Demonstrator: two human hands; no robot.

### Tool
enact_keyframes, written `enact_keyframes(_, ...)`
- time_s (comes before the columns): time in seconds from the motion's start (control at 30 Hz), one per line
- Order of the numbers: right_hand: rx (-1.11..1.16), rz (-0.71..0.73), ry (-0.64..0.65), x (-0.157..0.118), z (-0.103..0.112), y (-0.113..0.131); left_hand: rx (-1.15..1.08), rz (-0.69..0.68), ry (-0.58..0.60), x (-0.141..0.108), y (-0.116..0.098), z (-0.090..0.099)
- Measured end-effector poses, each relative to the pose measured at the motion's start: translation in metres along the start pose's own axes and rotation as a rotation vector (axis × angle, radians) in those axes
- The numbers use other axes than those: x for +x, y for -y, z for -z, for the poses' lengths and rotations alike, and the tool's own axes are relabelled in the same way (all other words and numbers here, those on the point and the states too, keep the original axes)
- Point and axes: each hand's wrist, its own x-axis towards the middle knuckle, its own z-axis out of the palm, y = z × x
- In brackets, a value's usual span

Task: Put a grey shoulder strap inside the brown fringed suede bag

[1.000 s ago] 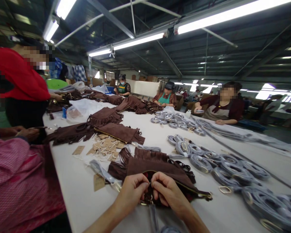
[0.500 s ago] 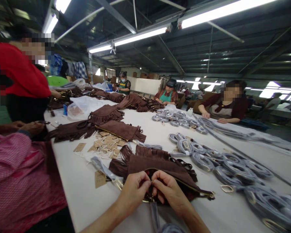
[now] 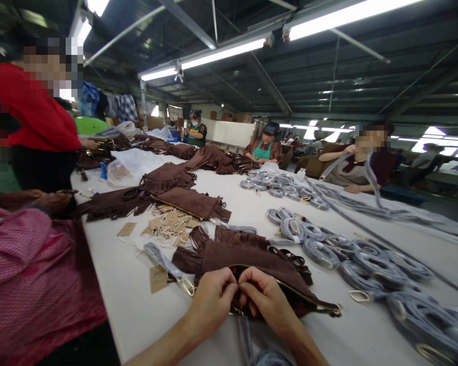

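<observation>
A dark brown fringed bag [image 3: 236, 254] lies in front of me on the white table [image 3: 198, 335], its gold zip open toward me. At the zip opening, my left hand [image 3: 212, 295] and my right hand [image 3: 265, 295] meet, thumbs and forefingers pinched. Whatever is between the fingertips is too small and covered to make out. Below them hangs a grey plastic-wrapped strap [image 3: 245, 335], with gold metal partly hidden by the fingers. Left of the bag lie another wrapped strap end with a gold clasp [image 3: 187, 287] and a brown card tag [image 3: 159, 279].
Coiled wrapped straps [image 3: 366, 264] spread over the right side. Card tags with white strings [image 3: 171, 226] and more brown bags [image 3: 191, 203] lie beyond. A person in pink check [image 3: 34, 274] sits close at left; another person [image 3: 354, 168] at far right lifts a strap.
My hands keep almost the same pinched pose at the bag opening. At far right, a co-worker has raised a wrapped strap from the table. The view has shifted slightly.
</observation>
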Motion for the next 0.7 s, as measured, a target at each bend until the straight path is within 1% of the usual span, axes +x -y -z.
enact_keyframes(0.1,-0.121,0.071,-0.031,-0.002,-0.003,0.002,0.056,-0.002,-0.021,-0.001,0.001,-0.001)
enact_keyframes(0.2,-0.257,0.175,-0.073,-0.003,-0.007,0.001,0.097,0.009,-0.046,-0.001,0.004,-0.002)
enact_keyframes(0.3,-0.356,0.253,-0.108,-0.001,-0.010,-0.001,0.079,0.022,-0.046,0.000,0.007,-0.003)
enact_keyframes(0.33,-0.364,0.243,-0.105,0.001,-0.010,-0.001,0.053,0.027,-0.036,0.000,0.007,-0.004)
enact_keyframes(0.4,-0.353,0.165,-0.071,0.002,-0.006,0.004,-0.008,0.024,-0.004,0.002,0.008,-0.003)
enact_keyframes(0.47,-0.351,0.079,-0.052,0.000,0.002,0.016,-0.038,0.002,0.019,0.004,0.006,0.000)
enact_keyframes(0.5,-0.380,0.065,-0.056,-0.004,0.007,0.024,-0.031,-0.021,0.029,0.004,0.004,0.003)
enact_keyframes(0.6,-0.605,0.069,-0.092,-0.028,0.021,0.045,0.067,-0.138,0.038,0.000,-0.003,0.015)
enact_keyframes(0.63,-0.694,0.032,-0.097,-0.039,0.023,0.048,0.125,-0.189,0.040,-0.002,-0.004,0.020)
enact_keyframes(0.7,-0.826,-0.120,-0.081,-0.062,0.022,0.045,0.282,-0.264,0.025,-0.008,-0.003,0.028)
